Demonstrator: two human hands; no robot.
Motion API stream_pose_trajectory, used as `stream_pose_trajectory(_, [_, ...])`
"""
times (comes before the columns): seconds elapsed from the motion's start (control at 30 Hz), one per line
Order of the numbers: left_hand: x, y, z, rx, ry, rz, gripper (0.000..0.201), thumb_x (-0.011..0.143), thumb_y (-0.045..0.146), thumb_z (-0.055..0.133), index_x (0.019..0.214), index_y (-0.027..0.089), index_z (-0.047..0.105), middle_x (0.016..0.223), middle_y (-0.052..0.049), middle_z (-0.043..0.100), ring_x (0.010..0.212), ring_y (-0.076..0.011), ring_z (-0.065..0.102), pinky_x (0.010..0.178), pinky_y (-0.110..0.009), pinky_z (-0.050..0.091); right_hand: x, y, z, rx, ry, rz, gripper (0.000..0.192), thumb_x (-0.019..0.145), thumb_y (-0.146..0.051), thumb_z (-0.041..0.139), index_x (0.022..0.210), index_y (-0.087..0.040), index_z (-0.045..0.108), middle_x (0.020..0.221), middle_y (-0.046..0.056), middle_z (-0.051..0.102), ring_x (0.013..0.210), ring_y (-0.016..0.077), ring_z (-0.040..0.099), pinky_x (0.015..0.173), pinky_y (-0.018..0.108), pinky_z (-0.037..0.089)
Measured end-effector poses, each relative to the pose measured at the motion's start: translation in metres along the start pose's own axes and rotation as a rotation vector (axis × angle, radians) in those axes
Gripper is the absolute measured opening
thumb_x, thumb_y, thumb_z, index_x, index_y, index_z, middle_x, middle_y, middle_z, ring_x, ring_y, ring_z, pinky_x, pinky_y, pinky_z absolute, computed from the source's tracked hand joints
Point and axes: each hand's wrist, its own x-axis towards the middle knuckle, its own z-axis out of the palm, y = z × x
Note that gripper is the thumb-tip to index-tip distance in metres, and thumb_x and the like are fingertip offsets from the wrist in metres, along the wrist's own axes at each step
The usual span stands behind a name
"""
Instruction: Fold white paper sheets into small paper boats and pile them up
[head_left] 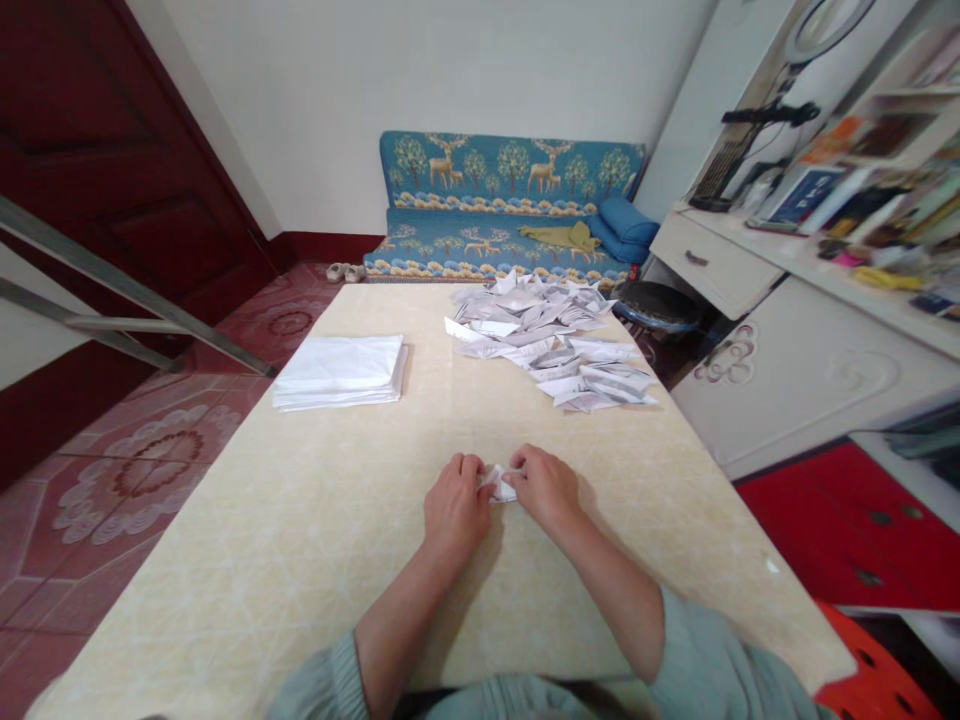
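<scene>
Paper piece (500, 483) sits pinched between left hand (455, 506) and right hand (547, 486).

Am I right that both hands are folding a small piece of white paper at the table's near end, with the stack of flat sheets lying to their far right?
Not quite: the head view shows the stack of flat sheets to the far left. The left hand and right hand do hold the small white paper between them.

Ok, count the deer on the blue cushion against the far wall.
3 clearly show on the blue cushion: two on the upright back, left and right, one on the seat's front near the middle. More may be hidden behind the olive cloth.
</scene>
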Motion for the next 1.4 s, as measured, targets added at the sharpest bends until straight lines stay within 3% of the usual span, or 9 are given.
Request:
stream_pose_trajectory(0.4, [-0.002, -0.006, 0.003, -0.122, 0.022, 0.010, 0.031, 0.078, 0.024, 0.060, 0.106, 0.023, 0.049, 0.102, -0.004, 0.055, 0.089, -0.0180, 0.055, 0.069, -0.026, 0.041, 0.004, -0.014, -0.004, -0.035, -0.023, -0.068, 0.013, 0.066, -0.028, 0.071, 0.071, -0.020, 0.063, 0.081, 0.005, 0.066, 0.081, 0.0185, 0.058, 0.064, 0.026, 0.034])
stream_pose_trajectory(0.6, [-0.003, -0.011, 0.007, -0.240, 0.155, 0.091, 0.043, 0.072, 0.018, 0.064, 0.113, 0.021, 0.050, 0.106, -0.005, 0.054, 0.100, -0.0207, 0.051, 0.084, -0.031, 0.041, -0.002, -0.008, 0.002, 0.164, 0.079, -0.072, 0.008, 0.065, -0.023, 0.067, 0.063, -0.021, 0.059, 0.063, -0.001, 0.062, 0.062, 0.0146, 0.055, 0.054, 0.024, 0.029])
stream_pose_trajectory(0.7, [0.000, -0.014, 0.005, -0.303, 0.198, 0.119, 0.041, 0.071, 0.020, 0.066, 0.111, 0.021, 0.055, 0.105, -0.006, 0.057, 0.101, -0.0222, 0.050, 0.087, -0.034, 0.040, -0.003, -0.001, 0.006, 0.380, 0.069, -0.090, 0.007, 0.065, -0.022, 0.063, 0.062, -0.021, 0.057, 0.058, -0.003, 0.059, 0.055, 0.0133, 0.052, 0.051, 0.023, 0.029])
stream_pose_trajectory(0.83, [0.004, -0.020, 0.004, -0.451, 0.114, 0.131, 0.019, 0.078, 0.031, 0.059, 0.090, 0.019, 0.067, 0.081, -0.004, 0.064, 0.078, -0.0183, 0.056, 0.070, -0.027, 0.041, 0.001, 0.003, 0.007, 0.795, -0.005, -0.191, 0.009, 0.066, -0.022, 0.061, 0.063, -0.019, 0.053, 0.056, -0.004, 0.053, 0.053, 0.0122, 0.051, 0.050, 0.022, 0.034])
stream_pose_trajectory(0.93, [0.006, -0.022, 0.005, -0.633, 0.028, 0.082, 0.032, 0.085, 0.037, 0.047, 0.072, 0.016, 0.066, 0.061, -0.001, 0.060, 0.058, -0.0130, 0.052, 0.056, -0.022, 0.036, 0.002, -0.003, 0.005, 0.965, 0.024, -0.225, 0.011, 0.067, -0.023, 0.061, 0.063, -0.018, 0.052, 0.056, -0.004, 0.050, 0.053, 0.0112, 0.048, 0.051, 0.021, 0.035])
stream_pose_trajectory(1.03, [0.006, -0.023, 0.006, -0.791, 0.056, -0.003, 0.037, 0.086, 0.037, 0.044, 0.062, 0.014, 0.059, 0.050, 0.002, 0.051, 0.048, -0.0100, 0.045, 0.050, -0.020, 0.033, -0.001, -0.013, 0.008, 1.049, 0.062, -0.228, 0.013, 0.068, -0.024, 0.060, 0.062, -0.017, 0.052, 0.055, -0.004, 0.049, 0.053, 0.0104, 0.046, 0.051, 0.021, 0.035])
stream_pose_trajectory(1.2, [0.004, -0.021, 0.000, -0.852, 0.062, -0.038, 0.038, 0.084, 0.038, 0.045, 0.058, 0.013, 0.055, 0.047, 0.003, 0.048, 0.046, -0.0087, 0.042, 0.049, -0.020, 0.032, -0.004, -0.019, 0.020, 1.145, 0.113, -0.161, 0.014, 0.068, -0.026, 0.062, 0.064, -0.017, 0.052, 0.055, -0.005, 0.048, 0.051, 0.0098, 0.045, 0.049, 0.021, 0.035])
stream_pose_trajectory(1.4, [0.004, -0.020, -0.001, -0.892, 0.003, -0.025, 0.029, 0.064, 0.037, 0.069, 0.069, 0.010, 0.063, 0.055, 0.003, 0.050, 0.050, -0.0075, 0.040, 0.047, -0.018, 0.028, -0.007, -0.015, 0.027, 1.065, 0.228, -0.158, 0.013, 0.070, -0.026, 0.060, 0.064, -0.017, 0.052, 0.057, -0.004, 0.050, 0.054, 0.0109, 0.047, 0.052, 0.021, 0.037])
